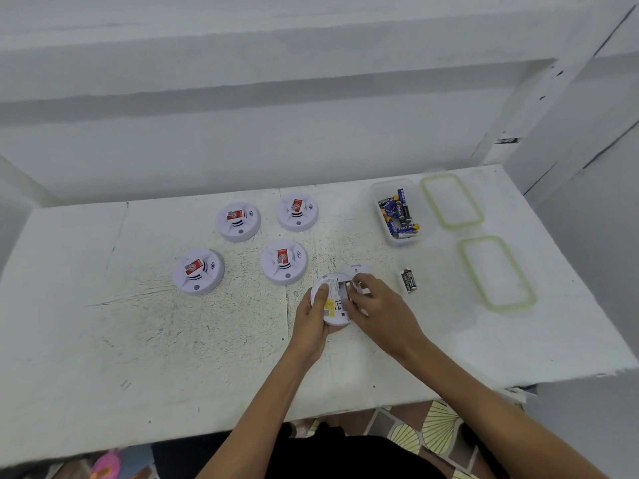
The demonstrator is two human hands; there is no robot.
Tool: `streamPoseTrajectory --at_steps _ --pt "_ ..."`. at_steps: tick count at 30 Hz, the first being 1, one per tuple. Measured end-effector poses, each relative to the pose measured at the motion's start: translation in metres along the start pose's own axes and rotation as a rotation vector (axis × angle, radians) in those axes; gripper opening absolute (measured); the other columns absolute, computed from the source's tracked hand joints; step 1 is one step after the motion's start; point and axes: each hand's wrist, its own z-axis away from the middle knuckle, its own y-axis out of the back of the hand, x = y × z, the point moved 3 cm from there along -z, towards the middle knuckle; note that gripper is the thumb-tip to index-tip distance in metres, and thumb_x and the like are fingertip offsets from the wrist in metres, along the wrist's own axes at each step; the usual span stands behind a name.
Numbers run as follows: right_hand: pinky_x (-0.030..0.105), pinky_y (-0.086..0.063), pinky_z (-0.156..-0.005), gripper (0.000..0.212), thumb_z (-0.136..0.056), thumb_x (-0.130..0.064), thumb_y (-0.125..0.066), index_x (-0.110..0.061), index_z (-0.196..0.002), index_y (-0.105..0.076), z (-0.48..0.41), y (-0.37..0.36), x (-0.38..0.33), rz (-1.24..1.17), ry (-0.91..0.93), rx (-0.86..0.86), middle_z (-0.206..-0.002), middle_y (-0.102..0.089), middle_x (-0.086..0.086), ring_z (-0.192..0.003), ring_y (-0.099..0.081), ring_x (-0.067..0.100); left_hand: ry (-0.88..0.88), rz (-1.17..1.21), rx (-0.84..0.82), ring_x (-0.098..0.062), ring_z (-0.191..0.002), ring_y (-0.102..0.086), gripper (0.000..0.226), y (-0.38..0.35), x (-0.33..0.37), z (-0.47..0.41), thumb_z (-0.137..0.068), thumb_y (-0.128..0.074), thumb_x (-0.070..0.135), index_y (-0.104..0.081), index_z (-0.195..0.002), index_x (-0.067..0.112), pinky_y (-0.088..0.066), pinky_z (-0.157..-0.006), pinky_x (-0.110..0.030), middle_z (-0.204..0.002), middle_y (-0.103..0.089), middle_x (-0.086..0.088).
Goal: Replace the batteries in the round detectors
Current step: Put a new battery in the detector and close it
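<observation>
1. The left hand (pixel 313 312) gripped the detector (pixel 332 307) from its left side, with the thumb laid across the upturned back and the fingers hidden underneath.
2. This detector was held back-up just above the table (pixel 138 340), near the front edge and right of centre. Its label and a yellow sticker showed.
3. The right hand (pixel 377 305) reached in from the right with its fingers bent narrowly onto the opened back. Whether they pinched a battery could not be told, as the tips were too small and blurred.
4. A white round cover (pixel 358 268) lay on the table just behind the detector, partly hidden by the right fingers.
5. Loose batteries (pixel 409 280) – dark, lying side by side – rested on the table just right of the right hand, apart from it.
6. A clear tub (pixel 416 202) stood further back on the right, holding a heap of blue and black batteries.
7. Two green-rimmed lids lay flat beside it: the far lid (pixel 426 198) just right of the tub, and the near lid (pixel 467 267) in front of that, right of the loose batteries.
8. Four others sat face up to the left, each with a red sticker on top – the far-left detector (pixel 238 229), far-right detector (pixel 297 221), near-right detector (pixel 284 274) and near-left detector (pixel 198 285), all well apart from each other.
</observation>
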Motion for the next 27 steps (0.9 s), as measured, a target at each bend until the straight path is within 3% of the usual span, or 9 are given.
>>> streamPoseTrajectory --at_steps 1,5,9,13,16,19,27 --pt "0.037 -0.06 -0.073 0.029 -0.091 -0.018 -0.071 -0.005 -0.116 -0.067 0.004 -0.001 -0.002 -0.004 -0.018 -0.015 -0.121 -0.061 0.016 -0.095 -0.067 0.031 -0.001 0.001 0.001 -0.03 -0.112 -0.073 0.032 0.0 0.0 0.0 -0.109 -0.049 0.029 -0.061 -0.136 0.018 -0.063 -0.082 -0.046 -0.123 -0.075 -0.011" --pt "0.033 -0.059 -0.063 0.019 -0.093 -0.021 -0.066 -0.009 -0.106 -0.071 0.005 0.005 -0.002 -0.019 -0.068 -0.004 -0.111 -0.065 0.005 -0.085 -0.066 0.021 -0.007 -0.044 -0.03 -0.031 -0.114 -0.072 0.033 0.0 0.003 -0.001 -0.108 -0.051 0.031 -0.061 -0.138 0.019 -0.059 -0.093 -0.055 -0.125 -0.074 -0.011" --pt "0.028 -0.057 -0.071 0.014 -0.094 -0.017 -0.065 -0.01 -0.102 -0.074 -0.018 0.03 0.018 -0.175 -0.237 0.094 -0.099 -0.07 0.002 -0.072 -0.062 0.01 0.001 -0.061 -0.054 -0.028 -0.113 -0.073 0.031 0.0 0.005 -0.002 -0.108 -0.05 0.031 -0.061 -0.135 0.022 -0.06 -0.091 -0.052 -0.124 -0.075 -0.008" --pt "0.03 -0.056 -0.073 0.014 -0.093 -0.009 -0.063 -0.009 -0.101 -0.075 -0.055 0.057 0.059 -0.154 -0.35 0.218 -0.095 -0.071 0.005 -0.074 -0.064 0.016 0.029 -0.028 -0.053 -0.027 -0.113 -0.073 0.029 -0.001 0.006 0.0 -0.108 -0.049 0.03 -0.062 -0.134 0.024 -0.063 -0.084 -0.046 -0.124 -0.075 -0.007" --pt "0.034 -0.054 -0.078 0.02 -0.094 -0.008 -0.06 -0.004 -0.11 -0.072 -0.085 0.064 0.099 -0.061 -0.492 0.16 -0.104 -0.071 0.016 -0.086 -0.067 0.029 0.042 -0.014 -0.057 -0.027 -0.113 -0.073 0.029 -0.001 0.007 0.001 -0.109 -0.049 0.03 -0.061 -0.134 0.024 -0.064 -0.08 -0.042 -0.122 -0.076 -0.005" --pt "0.045 -0.054 -0.085 0.028 -0.093 -0.007 -0.062 0.002 -0.12 -0.066 -0.114 0.058 0.127 0.08 -0.541 -0.007 -0.112 -0.068 0.024 -0.099 -0.064 0.04 0.058 0.004 -0.058 -0.025 -0.111 -0.074 0.029 -0.001 0.007 0.002 -0.109 -0.049 0.029 -0.06 -0.135 0.023 -0.064 -0.077 -0.04 -0.121 -0.077 -0.005" --pt "0.037 -0.045 -0.081 0.035 -0.094 -0.001 -0.052 0.0 -0.129 -0.057 -0.15 0.025 0.146 0.19 -0.518 -0.138 -0.121 -0.056 0.02 -0.109 -0.056 0.036 0.054 0.007 -0.051 -0.029 -0.116 -0.071 0.031 0.0 0.007 0.003 -0.108 -0.049 0.03 -0.059 -0.137 0.023 -0.064 -0.083 -0.043 -0.125 -0.075 -0.006"
